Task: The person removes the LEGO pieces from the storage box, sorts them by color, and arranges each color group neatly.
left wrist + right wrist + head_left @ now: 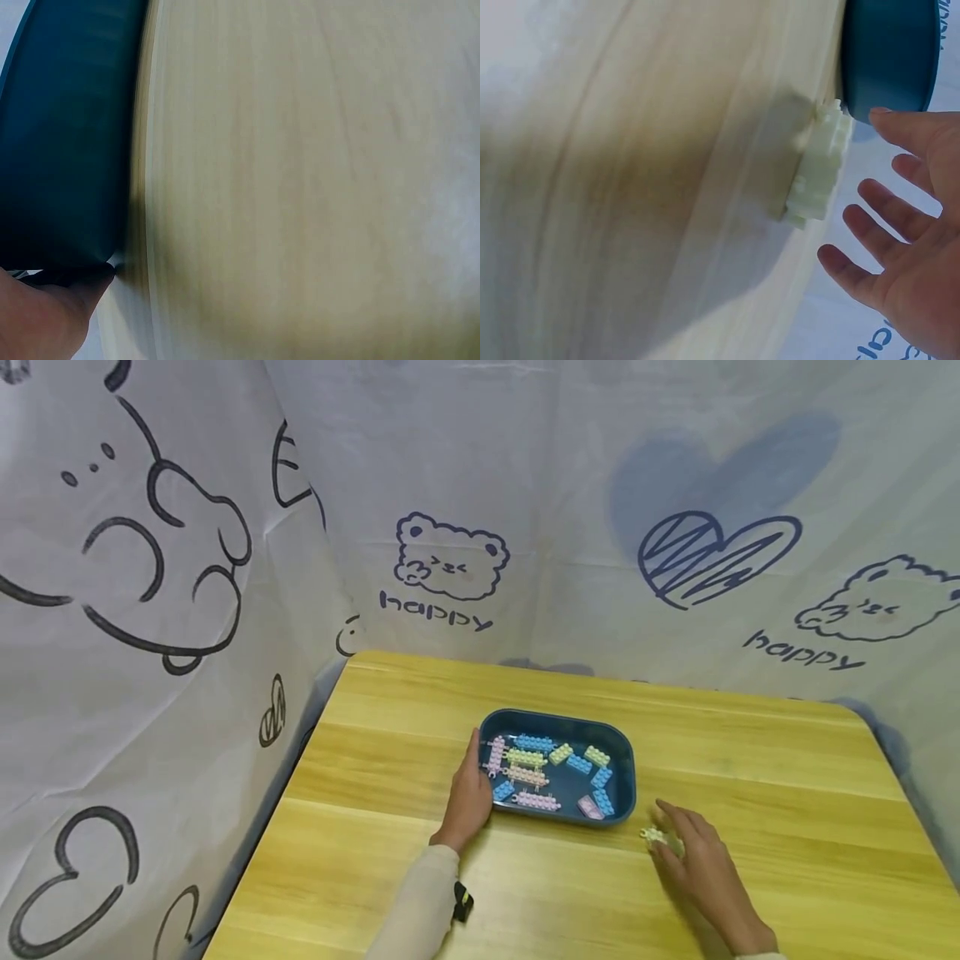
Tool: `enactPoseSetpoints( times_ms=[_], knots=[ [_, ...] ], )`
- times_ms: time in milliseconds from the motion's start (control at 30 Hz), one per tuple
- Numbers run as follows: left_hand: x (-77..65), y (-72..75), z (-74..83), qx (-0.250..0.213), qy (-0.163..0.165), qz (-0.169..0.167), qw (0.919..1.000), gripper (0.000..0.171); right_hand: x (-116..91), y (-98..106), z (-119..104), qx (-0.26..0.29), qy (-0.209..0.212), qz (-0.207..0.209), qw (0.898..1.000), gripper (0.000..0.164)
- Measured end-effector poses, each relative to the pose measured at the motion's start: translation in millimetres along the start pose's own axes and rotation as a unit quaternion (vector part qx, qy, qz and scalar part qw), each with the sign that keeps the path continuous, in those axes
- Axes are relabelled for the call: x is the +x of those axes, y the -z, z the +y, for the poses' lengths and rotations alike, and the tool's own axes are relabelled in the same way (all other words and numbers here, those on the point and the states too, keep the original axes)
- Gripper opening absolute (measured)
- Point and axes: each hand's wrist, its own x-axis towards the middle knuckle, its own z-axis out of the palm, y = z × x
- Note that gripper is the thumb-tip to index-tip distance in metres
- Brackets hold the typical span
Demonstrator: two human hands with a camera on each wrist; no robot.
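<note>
Pale-yel. studded brick nr R fingers

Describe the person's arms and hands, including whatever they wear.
The left hand and right hand are bare and ungloved. A cream left sleeve reaches the wrist; only a pale edge of the right sleeve shows. A small black item with a yellow mark shows beside the left sleeve.

White cloth hangs behind a wood-grain table, whose top fills six o'clock in the head view. Printed on the cloth are a bear over the word "happy" near twelve, a hatched heart below a solid blue heart at two, a second bear toward three, and an outlined heart at eight.
</note>
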Motion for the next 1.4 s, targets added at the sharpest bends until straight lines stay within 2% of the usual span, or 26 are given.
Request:
enactPoseSetpoints(
  times_ms=[233,467,633,900,1200,1400],
  knots=[
    [0.1,-1.7,-5.3,0.004,-0.025,0.013,0.9996,0.068,7.2,3.8,-4.1,-0.005,0.008,0.026,1.000,0.069],
    [1.3,-0.1,-4.2,0.006,-0.023,0.009,0.9997,0.068,20.6,8.9,-13.3,0.011,-0.018,0.029,0.999,0.068],
    [1.4,0.4,-4.5,0.006,-0.022,0.011,0.9997,0.068,32.8,10.2,-22.6,0.014,-0.013,0.025,0.999,0.071],
    [2.1,-0.6,-6.6,0.004,-0.013,0.002,0.9999,0.069,45.7,4.0,-34.7,0.013,0.006,0.028,0.999,0.074],
    [2.0,1.0,-6.1,-0.002,-0.010,0.002,0.9999,0.069,63.7,-5.8,-47.4,0.004,0.011,-0.001,1.000,0.077],
    [1.9,-0.6,-7.1,-0.002,-0.007,-0.001,1.0000,0.068,83.4,-21.0,-54.6,-0.026,0.058,-0.012,0.998,0.077]
  ],
)
